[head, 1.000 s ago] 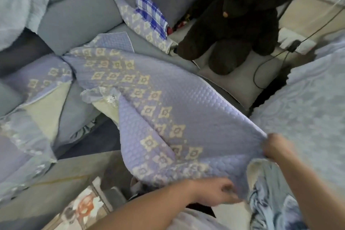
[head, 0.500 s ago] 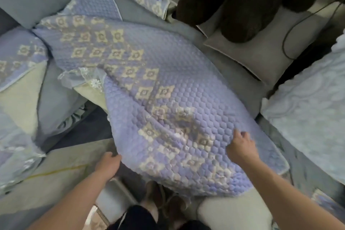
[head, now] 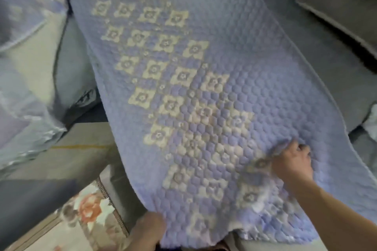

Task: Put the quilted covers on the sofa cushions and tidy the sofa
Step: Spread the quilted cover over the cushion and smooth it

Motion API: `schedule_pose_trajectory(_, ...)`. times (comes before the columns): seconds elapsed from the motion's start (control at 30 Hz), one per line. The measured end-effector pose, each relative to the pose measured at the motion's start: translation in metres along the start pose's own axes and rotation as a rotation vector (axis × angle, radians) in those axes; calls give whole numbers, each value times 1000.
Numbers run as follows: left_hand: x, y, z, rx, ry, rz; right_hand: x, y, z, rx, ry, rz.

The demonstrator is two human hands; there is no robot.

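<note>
Quilted cover [head: 204, 67] spread over sofa seat [head: 326, 57], right hand [head: 292, 162] pinching a bunched fold of it near the front right edge. Left hand [head: 148, 232] at the front left corner, fingers tucked under the hem so can't tell its grip; patterned rug [head: 85, 210] just left of that hand

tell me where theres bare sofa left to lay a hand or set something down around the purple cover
Bare grey sofa seat runs along the quilted cover's right edge, up to the grey cushion. The near hem is crowded: left hand and right hand both grip it.
</note>
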State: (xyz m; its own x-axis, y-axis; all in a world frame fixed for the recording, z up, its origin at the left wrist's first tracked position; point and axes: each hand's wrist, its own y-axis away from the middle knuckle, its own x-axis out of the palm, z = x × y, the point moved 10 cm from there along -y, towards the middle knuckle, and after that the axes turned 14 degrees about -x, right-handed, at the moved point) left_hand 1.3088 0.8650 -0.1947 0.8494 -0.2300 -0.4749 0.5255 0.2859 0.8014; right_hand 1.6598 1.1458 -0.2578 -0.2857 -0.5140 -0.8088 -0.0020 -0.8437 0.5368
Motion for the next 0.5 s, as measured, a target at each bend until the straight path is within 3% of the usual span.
schedule_pose_trajectory(0.13,-18,-49,-21,117,-31,-206,-47,-51,26,-127,28,-93)
schedule_pose_trajectory(0.23,-30,-31,-99,411,59,-309,-73,-96,2,-27,85,-72)
schedule_pose_trajectory(0.3,-25,-10,-150,591,55,-292,-82,-115,-25,24,112,-55)
schedule_pose_trajectory(0.43,18,19,-218,860,-240,-284,-74,-124,-94,311,-140,-40)
schedule_pose_trajectory(0.5,37,29,-237,899,-402,-299,-81,-127,-97,246,3,45)
